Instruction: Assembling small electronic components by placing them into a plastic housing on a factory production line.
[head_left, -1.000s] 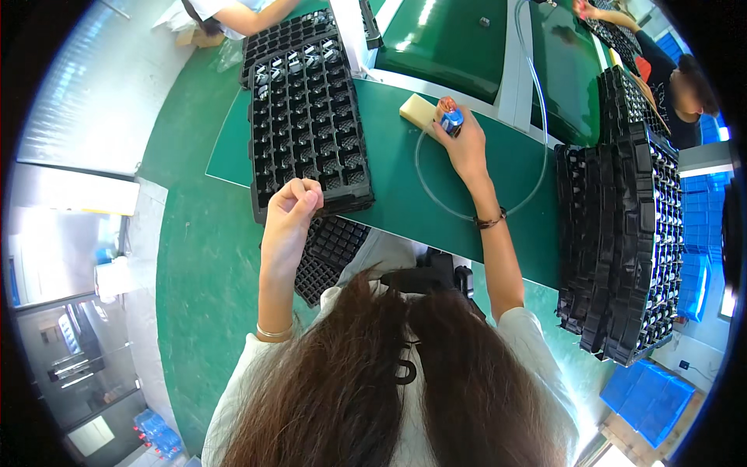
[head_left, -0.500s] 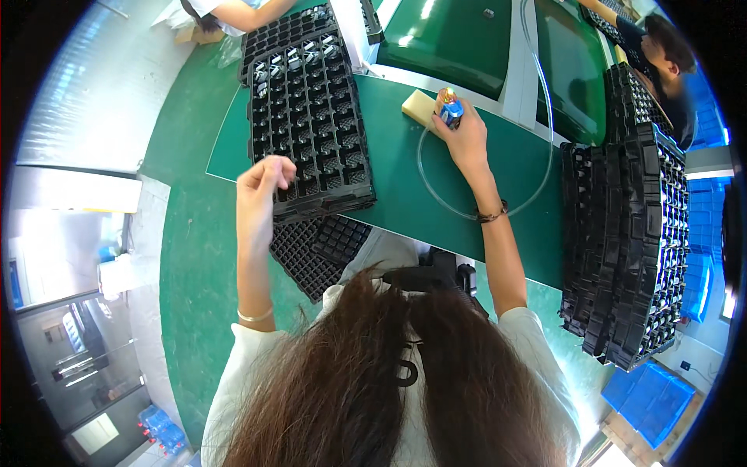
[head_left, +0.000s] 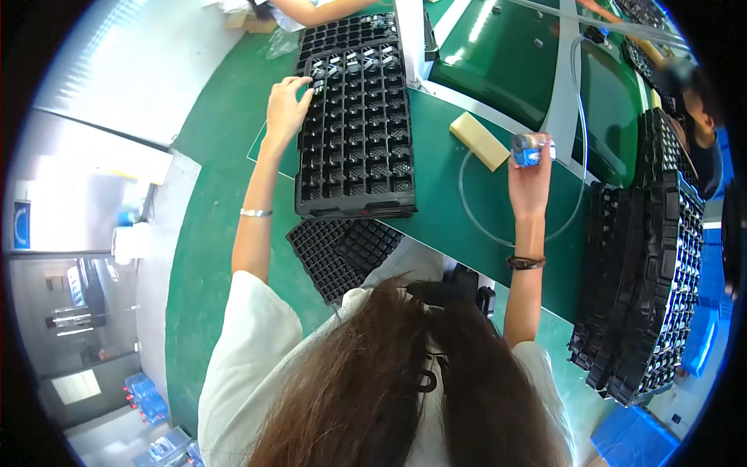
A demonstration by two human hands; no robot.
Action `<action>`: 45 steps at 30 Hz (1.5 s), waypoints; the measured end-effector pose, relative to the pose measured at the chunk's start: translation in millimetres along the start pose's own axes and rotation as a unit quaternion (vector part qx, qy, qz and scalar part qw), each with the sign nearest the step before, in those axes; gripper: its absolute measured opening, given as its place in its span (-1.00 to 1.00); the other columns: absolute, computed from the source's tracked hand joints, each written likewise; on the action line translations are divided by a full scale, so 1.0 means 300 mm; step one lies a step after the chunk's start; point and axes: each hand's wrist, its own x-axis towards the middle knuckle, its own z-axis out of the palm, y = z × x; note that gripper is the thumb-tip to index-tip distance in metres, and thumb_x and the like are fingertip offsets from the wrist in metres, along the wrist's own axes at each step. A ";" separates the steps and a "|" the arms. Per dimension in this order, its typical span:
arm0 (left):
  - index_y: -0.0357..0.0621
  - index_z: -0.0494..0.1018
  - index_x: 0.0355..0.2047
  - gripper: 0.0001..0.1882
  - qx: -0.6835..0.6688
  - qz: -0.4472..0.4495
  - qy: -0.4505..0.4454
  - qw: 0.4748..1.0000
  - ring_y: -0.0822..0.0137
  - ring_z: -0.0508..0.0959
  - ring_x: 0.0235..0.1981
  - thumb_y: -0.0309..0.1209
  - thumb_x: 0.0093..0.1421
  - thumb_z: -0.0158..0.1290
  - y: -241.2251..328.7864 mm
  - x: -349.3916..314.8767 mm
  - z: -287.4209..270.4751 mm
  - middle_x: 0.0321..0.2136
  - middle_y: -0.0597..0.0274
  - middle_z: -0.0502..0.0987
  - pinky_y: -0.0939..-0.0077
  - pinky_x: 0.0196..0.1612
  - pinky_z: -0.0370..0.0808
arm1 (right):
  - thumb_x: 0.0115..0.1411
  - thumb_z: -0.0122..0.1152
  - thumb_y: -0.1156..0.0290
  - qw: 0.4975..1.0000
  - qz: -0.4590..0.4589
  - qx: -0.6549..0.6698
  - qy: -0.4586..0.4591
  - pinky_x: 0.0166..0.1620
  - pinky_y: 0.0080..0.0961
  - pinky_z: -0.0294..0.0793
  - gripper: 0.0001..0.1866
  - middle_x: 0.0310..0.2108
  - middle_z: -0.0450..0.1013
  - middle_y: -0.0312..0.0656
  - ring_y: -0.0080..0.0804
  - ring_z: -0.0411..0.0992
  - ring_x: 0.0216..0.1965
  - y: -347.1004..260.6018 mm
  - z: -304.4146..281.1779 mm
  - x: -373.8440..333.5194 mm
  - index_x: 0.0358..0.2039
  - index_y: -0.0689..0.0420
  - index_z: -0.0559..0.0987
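My left hand (head_left: 286,110) is at the left edge of a black compartment tray (head_left: 354,210), near its far end. Thumb and forefinger are apart, with the tips beside a small shiny metal part (head_left: 317,84) in a pocket. My right hand (head_left: 531,187) is raised over the green tabletop, its fingers wrapped round a small blue handheld piece with a grey rounded end (head_left: 527,152). What that piece is, I cannot make out. Just left of this hand lies a pale yellow block (head_left: 479,141). A clear hose (head_left: 464,191) loops across the table beneath my right wrist.
More shiny parts fill the tray's far rows. Tall stacked black trays (head_left: 634,288) stand at the right, and loose trays (head_left: 331,253) lie below the table. Beyond the white rail is a green belt (head_left: 498,62). Other people work at the far left and far right.
My left hand has moved from the tray's near-left corner to its far-left end, and its fingers have spread. My right hand has shifted away from the yellow block and turned the blue piece. The view has shifted.
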 end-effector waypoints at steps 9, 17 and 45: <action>-0.08 0.52 -0.24 -0.64 -0.038 -0.002 -0.123 0.992 0.07 0.43 -0.17 -0.31 -0.10 0.23 -0.087 0.091 0.024 -0.23 0.02 0.43 0.33 -0.06 0.36 | 0.09 0.19 0.26 0.749 -0.113 -0.651 -0.039 -0.16 -0.40 0.36 -0.64 -0.32 0.42 0.00 -0.22 0.41 -0.28 0.061 0.039 0.032 -0.22 0.27 0.43; -0.15 0.49 -0.32 -0.68 -0.079 0.002 -0.154 0.985 0.26 0.49 -0.29 -0.33 -0.11 0.24 -0.092 0.145 0.005 -0.34 0.17 0.49 0.45 -0.17 0.41 | 0.03 0.25 0.27 0.663 -0.211 -0.716 -0.065 -0.24 -0.30 0.34 -0.61 -0.35 0.36 0.02 -0.02 0.34 -0.32 0.116 -0.008 0.108 -0.25 0.27 0.40; -0.22 0.18 0.12 -0.53 -0.790 -0.289 -0.307 0.446 0.45 0.44 -0.24 -0.48 0.19 -0.05 0.776 -0.481 -0.195 -0.12 0.22 0.38 0.61 -0.12 0.42 | -0.08 0.26 0.01 0.637 -0.372 -0.668 0.098 -0.25 -0.23 0.41 -0.51 -0.45 0.49 0.07 0.01 0.47 -0.33 0.088 -0.120 0.761 -0.33 0.20 0.54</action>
